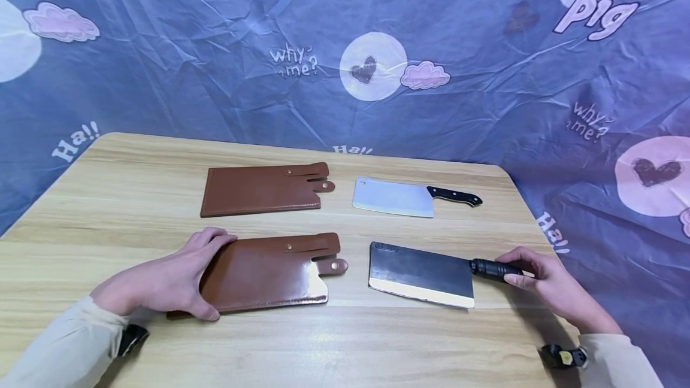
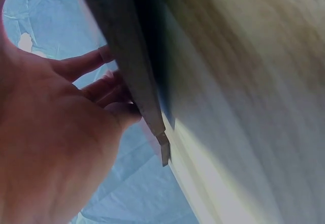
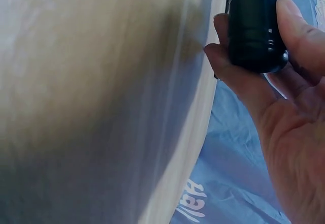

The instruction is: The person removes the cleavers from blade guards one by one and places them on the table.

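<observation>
A brown leather knife sheath [image 1: 264, 271] lies nearest me, its open end and snap strap facing right. My left hand [image 1: 175, 274] grips its left end, thumb along the near edge and fingers at the far edge. Seen edge-on in the left wrist view, the sheath [image 2: 124, 56] passes beside the hand [image 2: 61, 117]. To the right is a dark-bladed cleaver [image 1: 420, 271], its pale cutting edge towards me and its blade pointing left at the sheath. My right hand [image 1: 550, 286] pinches its black handle [image 3: 256, 26] between thumb and fingers, near the butt.
Farther back on the wooden table [image 1: 259, 352] lies a second brown sheath [image 1: 259, 191]. Beside it is a silver cleaver [image 1: 393, 197] with a black riveted handle [image 1: 455, 196] pointing right. A blue printed cloth [image 1: 226, 76] hangs behind the table and along its right side.
</observation>
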`<state>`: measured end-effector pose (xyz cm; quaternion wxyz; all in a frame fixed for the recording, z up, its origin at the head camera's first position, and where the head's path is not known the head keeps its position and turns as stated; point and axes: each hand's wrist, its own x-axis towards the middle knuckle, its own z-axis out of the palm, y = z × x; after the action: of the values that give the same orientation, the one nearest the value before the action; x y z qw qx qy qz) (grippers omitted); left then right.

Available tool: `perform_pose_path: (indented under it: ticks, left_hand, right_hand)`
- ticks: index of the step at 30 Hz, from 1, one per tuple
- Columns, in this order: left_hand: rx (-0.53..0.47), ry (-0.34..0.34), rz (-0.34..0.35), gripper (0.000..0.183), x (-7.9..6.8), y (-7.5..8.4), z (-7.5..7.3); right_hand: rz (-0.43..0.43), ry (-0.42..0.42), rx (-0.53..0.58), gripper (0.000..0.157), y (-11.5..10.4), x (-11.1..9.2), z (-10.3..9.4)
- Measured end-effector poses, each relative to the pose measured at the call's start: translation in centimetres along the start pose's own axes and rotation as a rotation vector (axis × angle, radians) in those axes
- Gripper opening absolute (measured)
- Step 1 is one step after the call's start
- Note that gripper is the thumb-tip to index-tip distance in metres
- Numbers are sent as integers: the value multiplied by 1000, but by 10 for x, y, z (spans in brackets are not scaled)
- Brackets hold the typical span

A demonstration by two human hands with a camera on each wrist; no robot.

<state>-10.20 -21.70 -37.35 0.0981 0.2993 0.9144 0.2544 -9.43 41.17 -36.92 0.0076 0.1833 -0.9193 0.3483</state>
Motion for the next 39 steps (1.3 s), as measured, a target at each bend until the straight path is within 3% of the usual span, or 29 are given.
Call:
perform_pose_path:
  ticks: [26,39]
  left_hand:
    - [-21,-47,-44,119,1,0,1]
    - [-38,-6,-33,125,1,0,1]
  right_hand:
    - [64,-29,-75,27,0,1,1]
    - [100,-70,-117,28,-10,4,-5]
